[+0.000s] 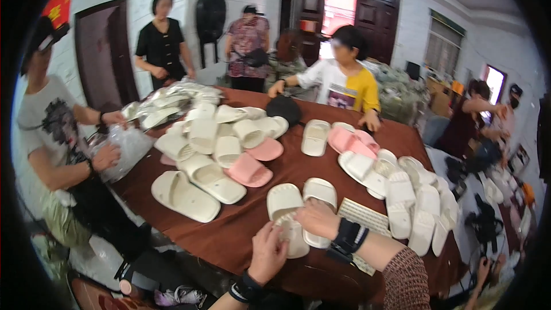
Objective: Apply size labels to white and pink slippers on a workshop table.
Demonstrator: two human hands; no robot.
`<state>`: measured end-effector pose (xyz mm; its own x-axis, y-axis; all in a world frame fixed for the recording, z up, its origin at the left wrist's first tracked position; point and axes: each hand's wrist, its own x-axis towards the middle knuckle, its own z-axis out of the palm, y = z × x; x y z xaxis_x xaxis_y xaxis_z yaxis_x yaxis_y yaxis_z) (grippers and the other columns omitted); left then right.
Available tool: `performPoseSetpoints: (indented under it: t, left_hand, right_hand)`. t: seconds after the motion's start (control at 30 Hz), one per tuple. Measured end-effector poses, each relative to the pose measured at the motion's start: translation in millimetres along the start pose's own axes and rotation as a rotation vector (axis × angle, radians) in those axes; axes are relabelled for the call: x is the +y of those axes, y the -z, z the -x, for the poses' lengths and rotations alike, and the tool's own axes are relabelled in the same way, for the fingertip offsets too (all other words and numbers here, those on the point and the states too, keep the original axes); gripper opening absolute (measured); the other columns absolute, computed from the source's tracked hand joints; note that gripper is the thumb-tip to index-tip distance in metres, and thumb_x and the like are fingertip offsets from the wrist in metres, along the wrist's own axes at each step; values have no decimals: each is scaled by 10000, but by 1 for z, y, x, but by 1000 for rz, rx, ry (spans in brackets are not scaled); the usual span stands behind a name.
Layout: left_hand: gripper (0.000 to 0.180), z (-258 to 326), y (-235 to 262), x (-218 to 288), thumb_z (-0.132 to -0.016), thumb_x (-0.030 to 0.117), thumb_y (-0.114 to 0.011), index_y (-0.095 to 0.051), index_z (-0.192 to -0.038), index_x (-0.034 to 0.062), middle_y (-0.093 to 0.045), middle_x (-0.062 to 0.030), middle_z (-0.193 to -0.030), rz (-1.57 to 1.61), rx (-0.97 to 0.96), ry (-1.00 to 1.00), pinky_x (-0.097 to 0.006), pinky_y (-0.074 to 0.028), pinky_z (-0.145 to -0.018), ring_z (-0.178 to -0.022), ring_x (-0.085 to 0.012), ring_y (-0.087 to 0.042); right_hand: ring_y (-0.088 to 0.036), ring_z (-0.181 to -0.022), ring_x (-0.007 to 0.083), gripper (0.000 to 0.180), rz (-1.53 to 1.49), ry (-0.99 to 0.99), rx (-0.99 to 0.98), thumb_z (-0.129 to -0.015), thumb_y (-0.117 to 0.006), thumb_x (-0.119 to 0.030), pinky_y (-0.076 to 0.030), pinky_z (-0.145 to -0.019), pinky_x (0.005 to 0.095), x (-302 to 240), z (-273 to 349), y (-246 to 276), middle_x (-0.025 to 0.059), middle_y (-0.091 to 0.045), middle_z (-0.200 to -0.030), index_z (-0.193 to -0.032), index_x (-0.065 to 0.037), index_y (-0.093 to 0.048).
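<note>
A pair of cream slide slippers lies in front of me near the table's front edge, the left slipper (pixel 284 200) beside the right slipper (pixel 319 193). My left hand (pixel 268 252) is at the outer edge of the left slipper, its fingers curled together by the footbed. From the right, my right hand (pixel 317 218) reaches across the right slipper. Its fingers are bent and pressed together at the left slipper's footbed, next to my left fingertips. Whatever lies between the fingers of either hand is too small or hidden to make out. Partly under my right forearm is a pale sheet with rows of small marks (pixel 367 216).
Cream slippers (pixel 202 132) and pink slippers (pixel 249 170) are heaped at the left on the brown-covered table (pixel 241 232); more cream slippers (pixel 426 209) line the right. A person at the left handles a clear plastic bag (pixel 129 149). Another person (pixel 350 80) works across the table.
</note>
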<state>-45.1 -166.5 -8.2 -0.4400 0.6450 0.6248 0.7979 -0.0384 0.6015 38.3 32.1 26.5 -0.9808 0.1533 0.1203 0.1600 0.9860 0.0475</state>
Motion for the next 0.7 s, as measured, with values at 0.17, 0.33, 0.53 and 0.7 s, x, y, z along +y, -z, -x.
performPoseSetpoints:
  t: [0.17, 0.33, 0.53, 0.7]
  left_hand:
    - [362, -7, 4, 4, -810, -14, -620, -584, -1170, -5, -585, -229, -1245, 30, 29, 15, -448, -416, -1029, -1179, -399, -546]
    - [303, -2, -3, -4, -895, -39, -557, -562, -1197, -45, -558, -233, -1282, 19, 36, 10, -408, -462, -993, -1193, -375, -556]
    - [304, -2, 6, 6, -911, 32, -595, -561, -1208, -26, -538, -224, -1319, 47, -44, 104, -441, -422, -1017, -1192, -398, -519]
    - [273, -1, 7, 4, -909, 40, -606, -579, -1176, -12, -547, -208, -1302, -5, -79, 59, -431, -426, -1008, -1174, -385, -525]
  right_hand:
    - [-674, -823, 317, 185, 68, 26, 237, -860, -578, -195, -527, -738, 464, 3, -3, 15, 134, -690, -773, -798, -78, -706]
    - [-569, -1000, 329, 217, 46, -146, 364, -883, -547, -182, -439, -877, 446, 9, 14, 47, 172, -661, -963, -893, -32, -703]
    - [-548, -972, 309, 252, 88, -244, 405, -930, -550, -216, -427, -860, 437, 26, 54, 96, 166, -618, -941, -899, -8, -688]
    - [-540, -1061, 363, 286, 189, -337, 457, -918, -562, -210, -398, -955, 465, 58, 84, 99, 227, -629, -1018, -952, 44, -690]
